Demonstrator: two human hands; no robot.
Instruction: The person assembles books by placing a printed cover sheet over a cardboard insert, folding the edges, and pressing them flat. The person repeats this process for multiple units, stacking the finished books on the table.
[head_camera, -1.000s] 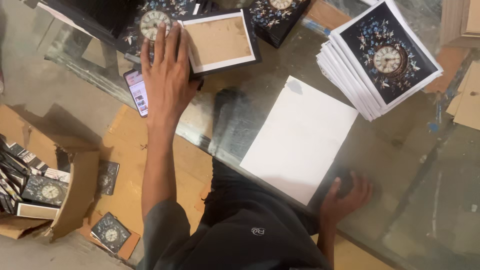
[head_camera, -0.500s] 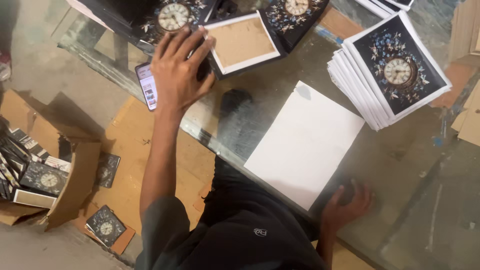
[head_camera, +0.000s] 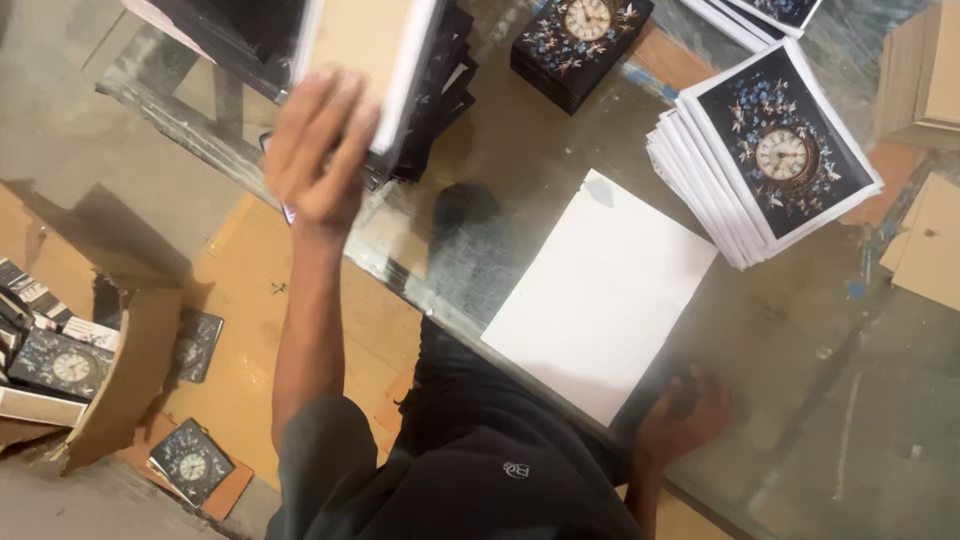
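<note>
My left hand (head_camera: 315, 150) reaches forward and grips the near edge of a brown-backed board with a white rim (head_camera: 365, 50), lifted off the glass table (head_camera: 800, 330) and blurred by motion. Under it is a stack of dark boxes (head_camera: 435, 95). My right hand (head_camera: 690, 415) rests on the table's near edge with its fingers loosely spread, holding nothing, just beside the near corner of a blank white sheet (head_camera: 600, 295) that lies flat on the glass.
A fanned stack of prints with a clock and blue flowers (head_camera: 765, 155) lies beyond the white sheet. A dark clock-printed box (head_camera: 580, 40) stands at the back. Cardboard pieces (head_camera: 930, 240) are at the right. An open carton of clock items (head_camera: 70, 360) sits on the floor, left.
My left hand lay flat on the brown-backed board; it has now gripped the board and raised it off the table. My right hand has stayed by the white sheet's corner.
</note>
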